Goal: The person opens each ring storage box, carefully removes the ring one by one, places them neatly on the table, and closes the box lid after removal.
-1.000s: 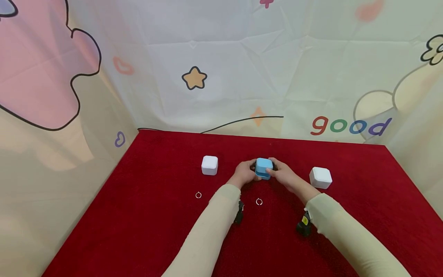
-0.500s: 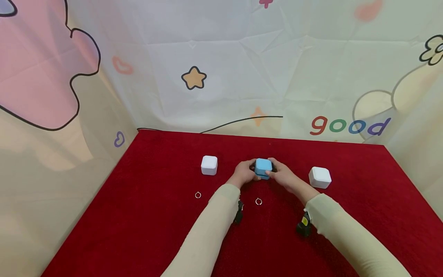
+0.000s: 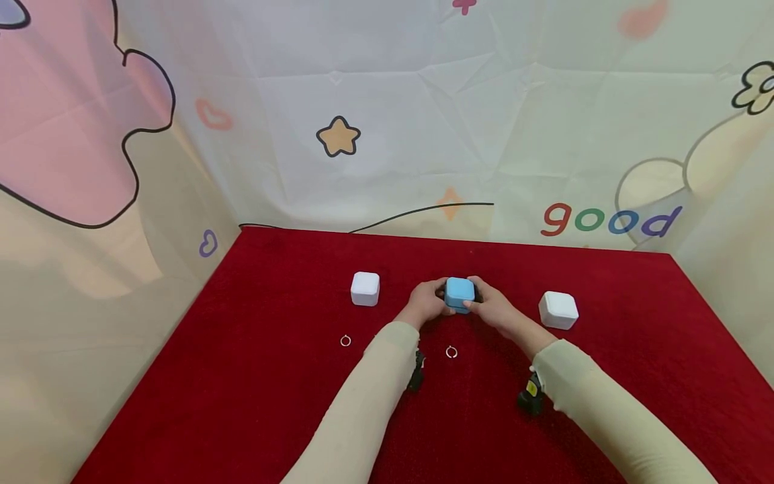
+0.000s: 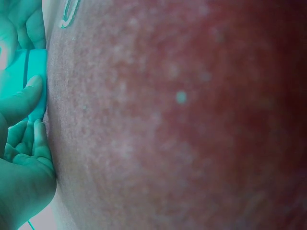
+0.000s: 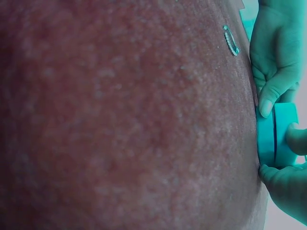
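Before printed curtain [image 3: 399,168], on red cloth [image 3: 242,403], between two white boxes [image 3: 365,289]: blue box [image 3: 459,294]. Is grasped from both sides by left hand [image 3: 426,302] and right hand [image 3: 497,309]. Looks almost closed, with lid [image 5: 285,115] down and only thin seam [image 5: 275,136] showing; cannot see contents. Perhaps left to handle: at least two rings [image 3: 447,351], lying loose nearer to the person.

The word "good" [image 3: 611,221] stands on the pale backdrop [image 3: 411,154]

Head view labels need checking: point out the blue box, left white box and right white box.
Blue box [image 3: 459,290], head view: top face.
Left white box [image 3: 365,283], head view: top face.
Right white box [image 3: 560,306], head view: top face.
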Available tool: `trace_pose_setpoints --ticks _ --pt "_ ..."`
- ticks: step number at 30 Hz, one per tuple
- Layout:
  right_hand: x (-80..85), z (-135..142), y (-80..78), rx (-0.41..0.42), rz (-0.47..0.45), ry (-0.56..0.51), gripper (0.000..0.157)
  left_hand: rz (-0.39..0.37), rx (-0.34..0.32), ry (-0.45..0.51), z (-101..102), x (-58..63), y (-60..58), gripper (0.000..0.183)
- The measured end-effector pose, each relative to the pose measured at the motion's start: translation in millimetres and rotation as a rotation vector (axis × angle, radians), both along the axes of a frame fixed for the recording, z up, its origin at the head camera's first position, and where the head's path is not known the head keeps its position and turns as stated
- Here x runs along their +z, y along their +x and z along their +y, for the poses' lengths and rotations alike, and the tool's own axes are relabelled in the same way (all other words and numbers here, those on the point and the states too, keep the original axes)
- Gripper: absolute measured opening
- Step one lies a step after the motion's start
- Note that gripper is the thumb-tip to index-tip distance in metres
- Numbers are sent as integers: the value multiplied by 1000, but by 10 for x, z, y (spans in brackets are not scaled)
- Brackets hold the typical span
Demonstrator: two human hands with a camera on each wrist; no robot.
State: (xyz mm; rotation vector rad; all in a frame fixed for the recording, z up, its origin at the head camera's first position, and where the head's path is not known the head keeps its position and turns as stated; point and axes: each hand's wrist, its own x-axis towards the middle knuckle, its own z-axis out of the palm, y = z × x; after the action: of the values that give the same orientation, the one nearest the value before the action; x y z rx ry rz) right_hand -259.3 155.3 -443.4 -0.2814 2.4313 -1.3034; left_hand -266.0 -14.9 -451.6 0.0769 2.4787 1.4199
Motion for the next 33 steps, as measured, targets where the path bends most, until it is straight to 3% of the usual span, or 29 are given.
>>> trace_pose_setpoints --ticks 19,33 --pt "-61 -11 -8 -1 66 49 56 19 -14 -12 -6 7 8 69" --pt "-42 -41 6 -8 113 149 57 3 -30 1 -15 -23 -32 72"
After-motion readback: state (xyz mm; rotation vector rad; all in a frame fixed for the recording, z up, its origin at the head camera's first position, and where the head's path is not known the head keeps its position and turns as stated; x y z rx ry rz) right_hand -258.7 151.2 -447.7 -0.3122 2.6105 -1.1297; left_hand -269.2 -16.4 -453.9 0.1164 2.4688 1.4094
